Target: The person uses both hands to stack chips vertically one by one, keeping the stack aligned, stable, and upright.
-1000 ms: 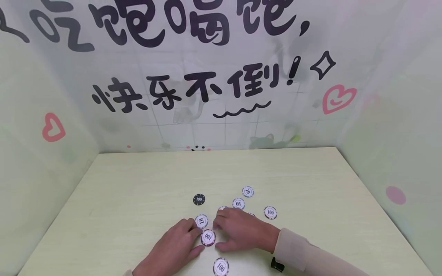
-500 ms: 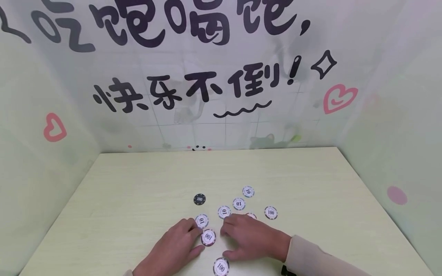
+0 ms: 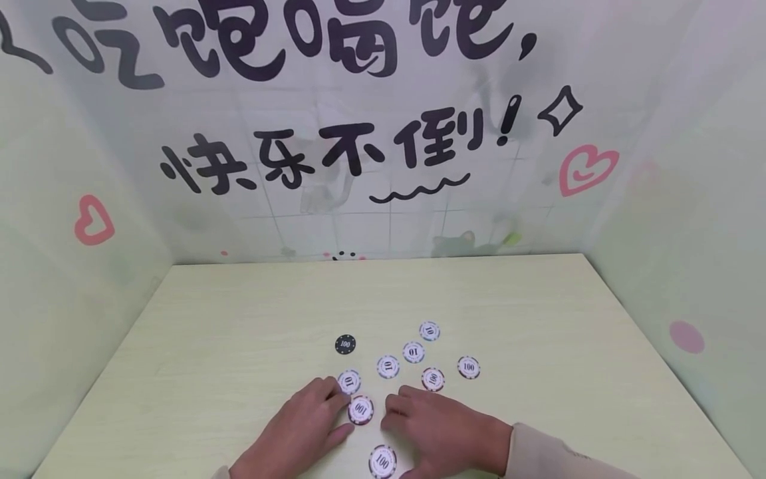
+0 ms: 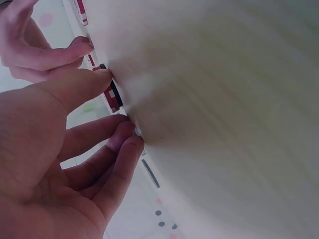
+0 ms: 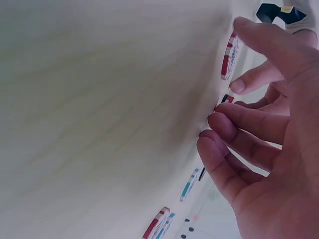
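My left hand rests on the table and holds a small stack of poker chips between thumb and fingers. A white-and-red 100 chip tops that stack, and the left wrist view shows a black edge on the red-edged stack. My right hand reaches down over a 100 chip near the front, its fingers bent and thumb spread. In the right wrist view this red-edged chip lies by the thumb, not gripped. Touching the left fingers is a 10 chip.
Beyond the hands lie a black 100 chip and several blue-edged 10 chips, one at the middle. A red-edged 100 chip and a dark-edged 100 chip lie to the right. Printed walls enclose the wooden table.
My right hand has drawn back from the stack toward the front right and spread its thumb by the front 100 chip, uncovering a 10 chip and a red-edged 100 chip. The left hand stays put.
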A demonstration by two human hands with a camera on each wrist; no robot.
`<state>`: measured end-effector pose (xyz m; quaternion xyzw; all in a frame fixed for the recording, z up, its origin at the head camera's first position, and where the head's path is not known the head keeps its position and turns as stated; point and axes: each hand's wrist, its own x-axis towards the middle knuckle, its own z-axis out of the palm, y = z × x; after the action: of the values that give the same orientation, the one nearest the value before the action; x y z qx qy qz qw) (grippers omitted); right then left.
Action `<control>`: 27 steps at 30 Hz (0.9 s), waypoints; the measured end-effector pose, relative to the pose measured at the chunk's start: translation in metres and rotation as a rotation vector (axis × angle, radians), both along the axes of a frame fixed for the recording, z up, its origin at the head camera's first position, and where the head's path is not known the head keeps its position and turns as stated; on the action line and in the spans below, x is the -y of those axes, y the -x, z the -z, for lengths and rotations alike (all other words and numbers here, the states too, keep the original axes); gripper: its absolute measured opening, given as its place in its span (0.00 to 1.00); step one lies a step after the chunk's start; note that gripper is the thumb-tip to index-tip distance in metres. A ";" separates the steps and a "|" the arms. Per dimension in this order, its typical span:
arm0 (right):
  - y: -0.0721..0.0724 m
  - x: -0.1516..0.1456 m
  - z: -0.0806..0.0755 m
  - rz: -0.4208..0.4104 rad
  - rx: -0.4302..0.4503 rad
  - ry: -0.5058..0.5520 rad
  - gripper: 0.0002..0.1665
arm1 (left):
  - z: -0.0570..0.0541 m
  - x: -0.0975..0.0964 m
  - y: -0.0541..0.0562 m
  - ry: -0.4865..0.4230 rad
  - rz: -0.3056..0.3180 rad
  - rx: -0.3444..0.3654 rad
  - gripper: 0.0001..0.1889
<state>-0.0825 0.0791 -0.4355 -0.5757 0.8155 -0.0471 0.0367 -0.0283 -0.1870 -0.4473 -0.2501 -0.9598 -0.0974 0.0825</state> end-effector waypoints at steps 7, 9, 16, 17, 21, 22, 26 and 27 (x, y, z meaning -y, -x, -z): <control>-0.003 0.002 -0.001 -0.028 0.021 0.007 0.28 | -0.001 -0.001 0.001 -0.007 -0.018 0.025 0.20; -0.003 0.002 -0.001 -0.037 0.017 0.010 0.26 | -0.001 -0.001 0.000 -0.005 -0.024 0.031 0.20; -0.003 0.004 0.000 -0.068 -0.025 0.020 0.21 | -0.003 -0.002 0.001 0.006 -0.033 0.057 0.21; -0.002 0.004 0.000 -0.073 -0.027 0.023 0.20 | -0.003 -0.002 0.001 0.006 -0.034 0.057 0.21; -0.002 0.004 0.000 -0.090 -0.025 0.032 0.19 | -0.002 -0.001 0.000 0.001 -0.025 0.046 0.21; -0.002 0.004 0.000 -0.094 -0.026 0.034 0.19 | -0.002 -0.001 0.000 0.000 -0.022 0.041 0.20; -0.002 0.005 0.000 -0.101 -0.024 0.040 0.19 | -0.001 -0.001 0.000 -0.005 -0.012 0.025 0.19; -0.002 0.005 0.001 -0.102 -0.022 0.040 0.19 | -0.001 0.000 0.000 -0.006 -0.010 0.025 0.19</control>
<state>-0.0808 0.0740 -0.4361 -0.6176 0.7843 -0.0553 0.0185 -0.0284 -0.1865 -0.4462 -0.2436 -0.9617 -0.1028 0.0718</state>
